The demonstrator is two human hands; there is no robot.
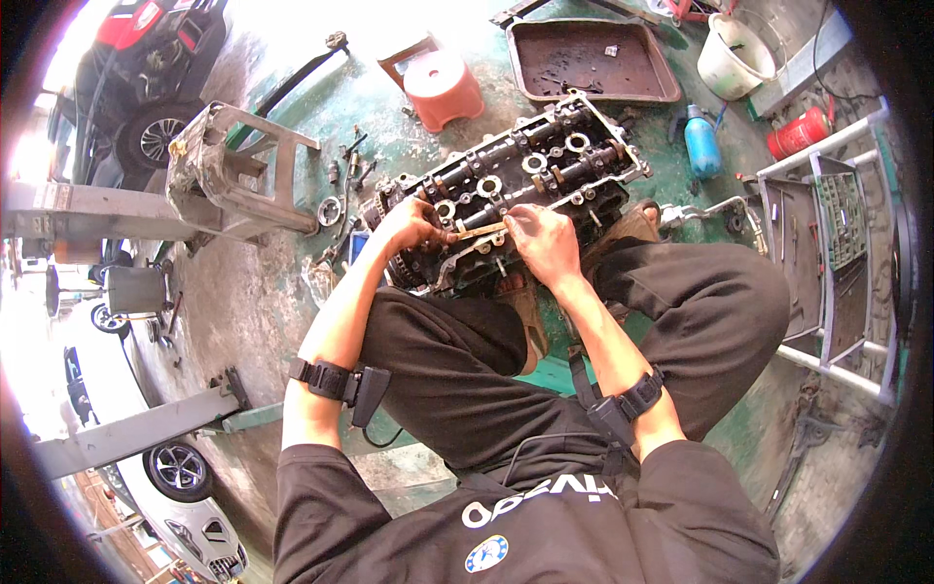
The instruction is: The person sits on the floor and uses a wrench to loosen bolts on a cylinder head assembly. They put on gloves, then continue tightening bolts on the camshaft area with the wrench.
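Observation:
In front of my knees lies an engine cylinder head (506, 185), dark with a bright metal rim, its camshafts and several round openings facing up. Over its near edge I hold a thin tan strip (482, 231), whose kind I cannot make out. My left hand (413, 226), fingers blackened with grime, is closed at the strip's left end. At the other end, the fingers and thumb of my right hand (545, 241) pinch it. Whether the strip touches the metal underneath is hard to tell.
Beyond the cylinder head stand a pink stool (445, 90) and a brown drip tray (593, 63). A blue bottle (701, 146), a red extinguisher (800, 134), a white bucket (730, 60) and a metal rack (827, 243) are right. Loose parts (336, 204) and a worn stool (238, 175) lie left.

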